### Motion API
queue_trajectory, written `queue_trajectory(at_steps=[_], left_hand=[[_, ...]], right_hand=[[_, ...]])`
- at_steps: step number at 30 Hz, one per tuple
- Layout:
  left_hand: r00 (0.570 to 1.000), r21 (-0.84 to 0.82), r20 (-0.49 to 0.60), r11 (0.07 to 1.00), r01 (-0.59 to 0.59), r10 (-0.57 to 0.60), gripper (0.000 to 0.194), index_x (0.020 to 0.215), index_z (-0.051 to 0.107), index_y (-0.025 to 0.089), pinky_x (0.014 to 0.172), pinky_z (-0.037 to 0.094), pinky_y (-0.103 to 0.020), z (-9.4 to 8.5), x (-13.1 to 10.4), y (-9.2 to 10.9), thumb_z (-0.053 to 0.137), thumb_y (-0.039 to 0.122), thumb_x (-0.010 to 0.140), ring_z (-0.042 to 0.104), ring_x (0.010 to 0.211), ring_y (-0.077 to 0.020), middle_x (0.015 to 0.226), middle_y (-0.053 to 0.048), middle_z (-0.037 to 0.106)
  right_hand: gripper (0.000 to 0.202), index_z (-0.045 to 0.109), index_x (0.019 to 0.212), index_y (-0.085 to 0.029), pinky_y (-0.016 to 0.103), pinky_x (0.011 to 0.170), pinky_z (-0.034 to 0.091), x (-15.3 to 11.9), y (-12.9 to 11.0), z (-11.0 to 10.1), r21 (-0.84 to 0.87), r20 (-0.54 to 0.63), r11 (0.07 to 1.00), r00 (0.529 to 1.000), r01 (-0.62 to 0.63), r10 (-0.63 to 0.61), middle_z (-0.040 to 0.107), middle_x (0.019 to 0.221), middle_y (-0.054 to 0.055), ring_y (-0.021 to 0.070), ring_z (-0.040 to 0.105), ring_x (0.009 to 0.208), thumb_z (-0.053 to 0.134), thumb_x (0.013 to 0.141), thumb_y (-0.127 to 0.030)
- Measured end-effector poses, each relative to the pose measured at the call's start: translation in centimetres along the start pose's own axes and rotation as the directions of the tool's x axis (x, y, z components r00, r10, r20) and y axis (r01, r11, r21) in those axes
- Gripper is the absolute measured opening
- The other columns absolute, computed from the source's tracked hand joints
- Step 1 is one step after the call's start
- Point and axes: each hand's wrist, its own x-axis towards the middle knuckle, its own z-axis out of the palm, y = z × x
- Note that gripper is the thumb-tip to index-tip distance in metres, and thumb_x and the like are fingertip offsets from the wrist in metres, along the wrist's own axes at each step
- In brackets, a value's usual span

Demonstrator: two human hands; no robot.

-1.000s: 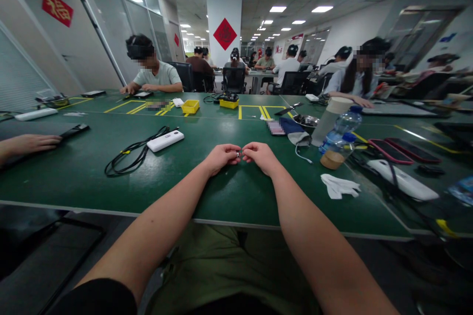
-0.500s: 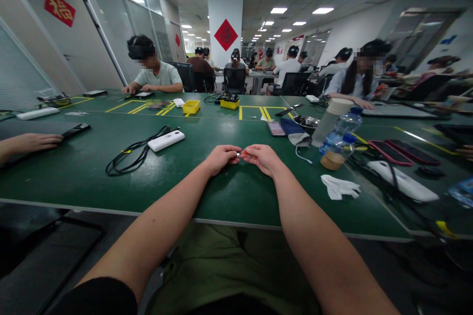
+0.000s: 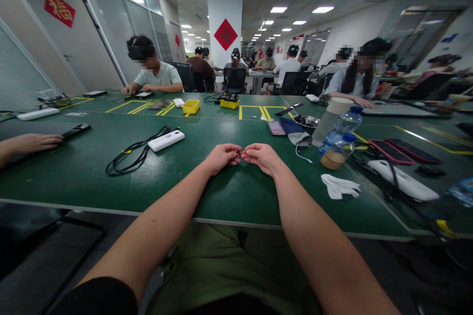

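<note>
Green tabletop (image 3: 148, 192), head view: from where I stand, two bare hands meet over it. Left hand (image 3: 221, 158) pinches a small shiny part (image 3: 238, 154) between thumb and fingers; right hand (image 3: 263, 157) pinches a reddish bit (image 3: 244, 153) there, touching or just beside, can't tell. Both too tiny to identify; likely why it's fingertips only. White power bank (image 3: 166, 141) lies to the left, white cloth (image 3: 340, 186) to the right, presumably kept off the hands' spot.

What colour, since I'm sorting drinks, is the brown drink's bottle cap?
The bottle cap is blue; see the head view.
</note>
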Motion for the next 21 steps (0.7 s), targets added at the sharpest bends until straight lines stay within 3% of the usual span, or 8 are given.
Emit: queue_trajectory(at_steps=[7, 12, 21], left_hand=[[0.999, -0.061, -0.035, 0.997, 0.036, -0.038, 0.023, 0.099, 0.064, 0.010, 0.067, 0.055, -0.025, 0.04, 0.01, 0.19, 0.055, 0.005, 0.079, 0.066, 0.064, -0.0123, 0.076, -0.009, 0.069], [1.000, -0.124, -0.017, 0.992, 0.016, -0.019, 0.022, 0.100, 0.065, 0.010, 0.067, 0.055, -0.025, -0.32, 0.09, 0.01, 0.055, 0.012, 0.081, 0.066, 0.066, -0.0129, 0.078, -0.010, 0.069], [1.000, -0.068, -0.001, 0.997, -0.029, 0.029, 0.027, 0.103, 0.062, 0.011, 0.064, 0.053, -0.023, -0.36, -0.16, -0.04, 0.061, 0.010, 0.076, 0.063, 0.061, -0.0097, 0.075, -0.007, 0.067]], right_hand=[[0.007, 0.064, 0.079, -0.011, 0.027, 0.069, 0.058, 0.02, 0.06, 0.12, 0.035, 0.026, 0.999, 1.000, -0.004, 0.003, 0.070, 0.072, 0.009, 0.0161, 0.069, 0.069, 0.067, 0.073, -0.008], [0.005, 0.064, 0.078, -0.011, 0.028, 0.070, 0.058, -0.23, -0.29, 0.18, 0.074, 0.043, 0.997, 0.999, -0.014, 0.011, 0.070, 0.073, 0.010, 0.0160, 0.069, 0.070, 0.061, 0.077, -0.007], [0.012, 0.063, 0.078, -0.011, 0.026, 0.068, 0.058, -0.23, -0.14, 0.37, 0.052, 0.024, 0.998, 0.999, -0.033, 0.032, 0.071, 0.076, 0.010, 0.0163, 0.069, 0.072, 0.059, 0.074, 0.000]])
